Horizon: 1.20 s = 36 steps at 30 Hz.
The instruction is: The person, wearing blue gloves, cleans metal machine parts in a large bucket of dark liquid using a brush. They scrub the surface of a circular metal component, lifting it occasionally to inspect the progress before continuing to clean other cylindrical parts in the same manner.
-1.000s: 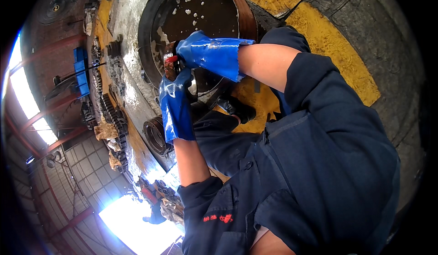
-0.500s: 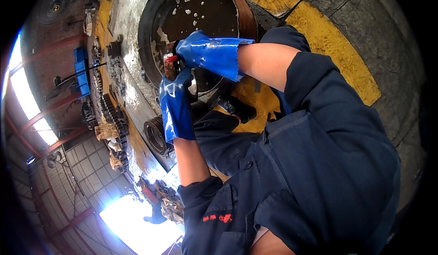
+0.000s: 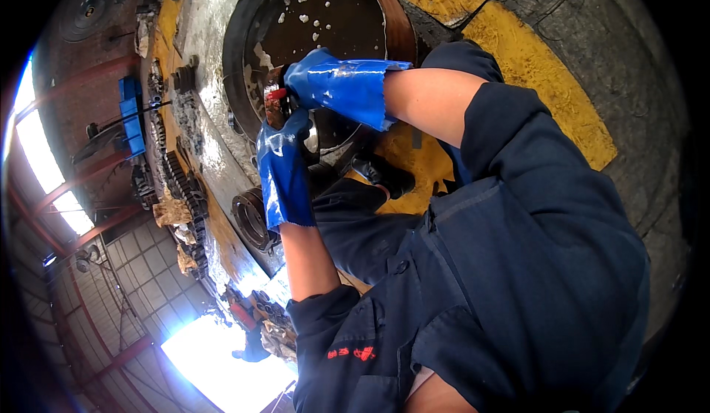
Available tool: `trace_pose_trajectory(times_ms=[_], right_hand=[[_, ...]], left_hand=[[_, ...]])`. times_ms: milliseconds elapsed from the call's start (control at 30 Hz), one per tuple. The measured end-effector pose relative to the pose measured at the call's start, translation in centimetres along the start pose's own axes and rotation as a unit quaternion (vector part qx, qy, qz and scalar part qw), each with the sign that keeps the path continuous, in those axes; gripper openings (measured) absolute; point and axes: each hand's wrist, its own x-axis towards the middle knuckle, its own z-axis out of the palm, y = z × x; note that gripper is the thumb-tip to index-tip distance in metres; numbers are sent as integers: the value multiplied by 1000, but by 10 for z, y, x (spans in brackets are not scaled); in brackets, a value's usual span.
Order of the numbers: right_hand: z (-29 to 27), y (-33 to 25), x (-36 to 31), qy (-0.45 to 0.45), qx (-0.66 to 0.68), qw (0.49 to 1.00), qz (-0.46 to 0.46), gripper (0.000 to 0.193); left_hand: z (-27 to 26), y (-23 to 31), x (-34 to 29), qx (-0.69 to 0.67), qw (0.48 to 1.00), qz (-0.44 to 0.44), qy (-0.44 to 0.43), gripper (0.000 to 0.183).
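A dark, wet, rounded metal part [image 3: 274, 113], brownish with an orange-red sheen, is held over the near-left rim of a large round drum [image 3: 235, 58]. My right hand [image 3: 310, 80], in a blue rubber glove, is closed at its upper side. From below, my left hand [image 3: 285, 133], gloved the same way, closes round the part's lower end. A small red piece [image 3: 277, 94] shows between the gloves; its kind is unclear. Fingertips of both hands are partly hidden. Just beside my left glove is a shiny round metal piece [image 3: 313, 143]. Dark liquid with white foam patches fills the drum.
A dark metal ring [image 3: 253, 219] lies by my left forearm on a metal-topped bench [image 3: 214, 147]. Chain-like parts [image 3: 185, 191] and a blue bin [image 3: 132, 117] are farther left. Yellow boards [image 3: 532, 80] cover the floor at right. My shoe [image 3: 384, 176] is below the drum.
Both gloved hands keep their grip in nearly the same place. The red piece between them has shifted very slightly upward.
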Motion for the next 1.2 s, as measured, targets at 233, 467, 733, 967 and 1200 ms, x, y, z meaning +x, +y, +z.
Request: trace_pose_trajectory(times_ms=[233,467,733,967,1200], right_hand=[[19,18,5,87,5,995,-56,26],[8,5,4,18,-24,999,-24,25],[5,12,-4,30,-25,999,-18,23],[22,13,5,95,-29,994,-40,18],[25,6,-6,166,-5,983,-74,17]], left_hand=[[3,8,-12,-24,999,44,-21,30],[3,18,-15,-45,999,-27,-14,35],[1,12,-8,-28,999,-12,-35,38],[-38,-31,16,379,838,392,12,27],[-54,-20,60,-89,975,-10,-204,31]])
